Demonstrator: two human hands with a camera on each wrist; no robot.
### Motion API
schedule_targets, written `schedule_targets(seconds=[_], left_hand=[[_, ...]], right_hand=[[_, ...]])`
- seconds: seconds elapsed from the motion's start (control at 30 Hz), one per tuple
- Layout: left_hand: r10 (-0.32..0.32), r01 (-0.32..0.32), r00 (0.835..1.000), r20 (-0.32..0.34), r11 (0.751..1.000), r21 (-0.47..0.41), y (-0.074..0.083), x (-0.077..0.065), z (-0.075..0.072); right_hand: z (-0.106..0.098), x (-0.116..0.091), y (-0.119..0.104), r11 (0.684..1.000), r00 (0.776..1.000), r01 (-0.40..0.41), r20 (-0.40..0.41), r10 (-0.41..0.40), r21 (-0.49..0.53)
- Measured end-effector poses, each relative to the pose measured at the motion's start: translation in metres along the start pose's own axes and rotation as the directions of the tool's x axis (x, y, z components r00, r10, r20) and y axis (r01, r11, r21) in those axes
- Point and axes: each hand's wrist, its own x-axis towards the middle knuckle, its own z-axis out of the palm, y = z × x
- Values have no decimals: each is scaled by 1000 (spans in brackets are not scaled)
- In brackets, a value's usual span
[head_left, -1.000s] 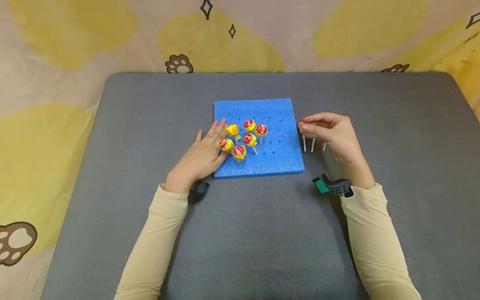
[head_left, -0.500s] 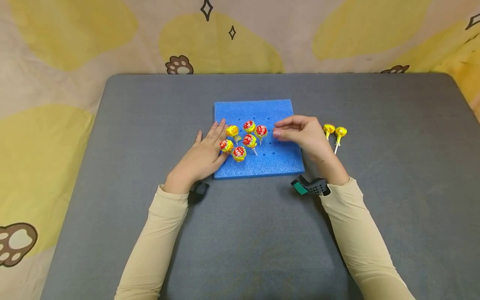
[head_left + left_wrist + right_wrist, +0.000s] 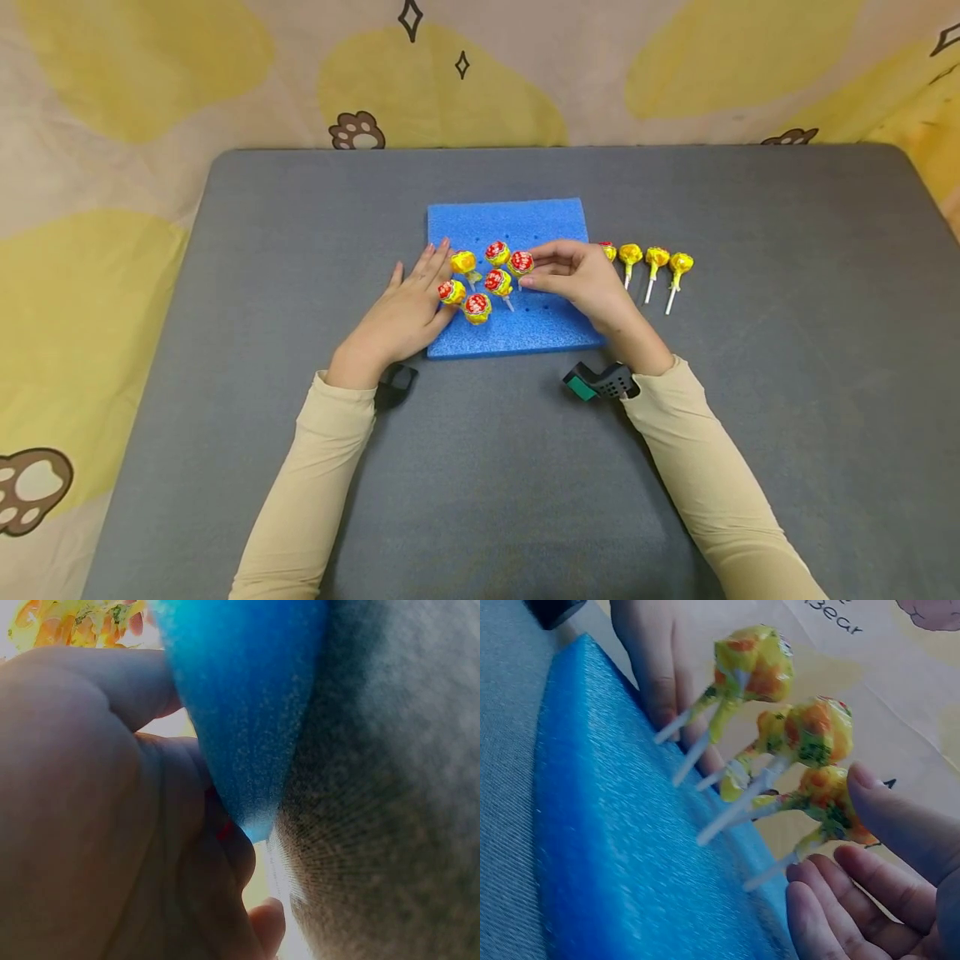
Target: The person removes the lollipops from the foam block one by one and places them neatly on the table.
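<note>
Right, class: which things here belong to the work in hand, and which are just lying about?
In the work:
- blue foam board
- six lollipops standing in it
- four lollipops lying beside it
- left hand on the board's edge
- right hand reaching a standing lollipop

Lying about:
- grey table
- patterned cloth

In the head view the right hand (image 3: 581, 279) covers most of the lollipop (image 3: 607, 250) at the foam block's (image 3: 510, 221) three o'clock edge. The left wrist view is blurred: the left hand (image 3: 90, 810) fills the nine o'clock side, and wrappers are cut off at eleven.
</note>
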Motion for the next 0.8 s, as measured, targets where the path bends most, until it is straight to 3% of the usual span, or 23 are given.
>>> schedule_targets(seconds=[0.17,0.8], left_hand=[[0,0,1000,-2,1000,2,0,0,-1],[11,-11,1000,-11,1000,6,0,-1,-1]], right_hand=[[4,-1,0,999,998,39,-43,-40,-26],[7,-3,1,993,990,115,-76,-116,-22]])
